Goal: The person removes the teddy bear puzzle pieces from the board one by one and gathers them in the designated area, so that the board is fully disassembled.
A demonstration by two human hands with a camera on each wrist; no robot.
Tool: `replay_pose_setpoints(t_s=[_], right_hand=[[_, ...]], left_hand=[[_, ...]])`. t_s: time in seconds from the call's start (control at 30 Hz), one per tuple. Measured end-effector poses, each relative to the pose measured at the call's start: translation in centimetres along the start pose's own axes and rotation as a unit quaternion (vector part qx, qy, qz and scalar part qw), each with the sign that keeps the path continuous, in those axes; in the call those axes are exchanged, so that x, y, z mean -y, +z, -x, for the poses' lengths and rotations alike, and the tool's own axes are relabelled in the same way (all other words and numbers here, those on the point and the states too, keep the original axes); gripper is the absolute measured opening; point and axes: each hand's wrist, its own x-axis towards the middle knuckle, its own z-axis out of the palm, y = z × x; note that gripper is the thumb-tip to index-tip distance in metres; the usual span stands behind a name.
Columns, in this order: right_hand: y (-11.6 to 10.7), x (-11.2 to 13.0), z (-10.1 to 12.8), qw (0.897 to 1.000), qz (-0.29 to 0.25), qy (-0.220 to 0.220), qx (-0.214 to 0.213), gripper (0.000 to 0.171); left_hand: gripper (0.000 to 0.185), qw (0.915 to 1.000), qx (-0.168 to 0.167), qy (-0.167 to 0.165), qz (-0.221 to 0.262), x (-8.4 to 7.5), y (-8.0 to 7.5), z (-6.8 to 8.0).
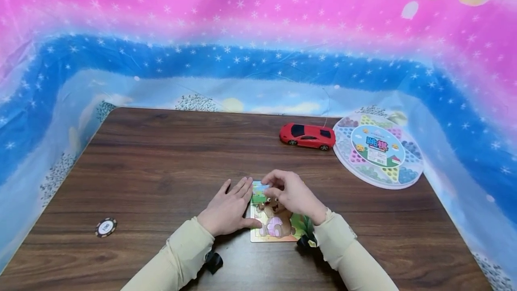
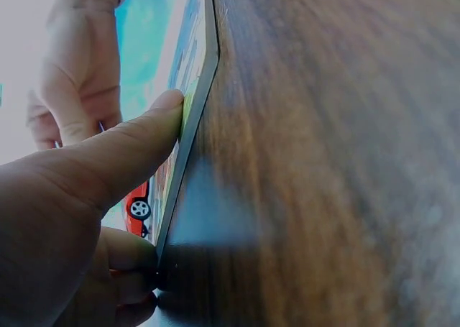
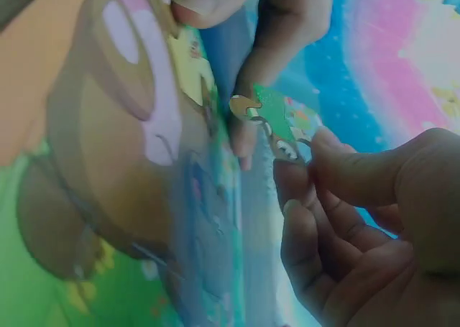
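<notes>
A jigsaw puzzle [image 1: 278, 230] with a cartoon bear on it lies flat on the table in front of me. My left hand [image 1: 227, 211] rests along its left side with the fingers mostly straight. In the left wrist view, the left thumb [image 2: 136, 144] touches the puzzle's edge from above. My right hand [image 1: 298, 196] is over the upper part of the puzzle. Between its thumb and fingers it pinches a puzzle piece [image 3: 277, 115] printed in green and brown, held raised off the board in the right wrist view.
A red toy car [image 1: 308, 136] stands beyond the puzzle, beside a round Chinese checkers set [image 1: 343, 158] at the table's right. One poker chip [image 1: 106, 227] lies at the left. A patterned cloth [image 1: 242, 66] hangs behind the wooden table [image 1: 169, 156].
</notes>
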Motion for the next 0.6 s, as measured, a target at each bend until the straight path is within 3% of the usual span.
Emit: replay_pose_setpoints(t_s=[0.13,0.37,0.47,0.6], right_hand=[[-1.5,0.1,0.7,0.999,-0.004,0.020,-0.029,0.015],[-6.4,-1.1,2.9,0.987,0.078,0.071,-0.119,0.010],[-8.6,-2.7,4.2,0.980,0.107,0.113,-0.127,0.010],[-10.6,-5.1,5.9,0.976,0.117,0.152,-0.106,0.013]], left_hand=[[0.099,1.0000,0.002,0.002,0.003,0.0,0.0,-0.2],[0.098,1.0000,0.002,0.004,0.004,0.0,-0.1,-0.1],[0.099,1.0000,0.000,0.005,0.003,-0.1,-0.1,0.0],[0.099,1.0000,-0.001,0.007,0.001,-0.1,-0.1,-0.1]])
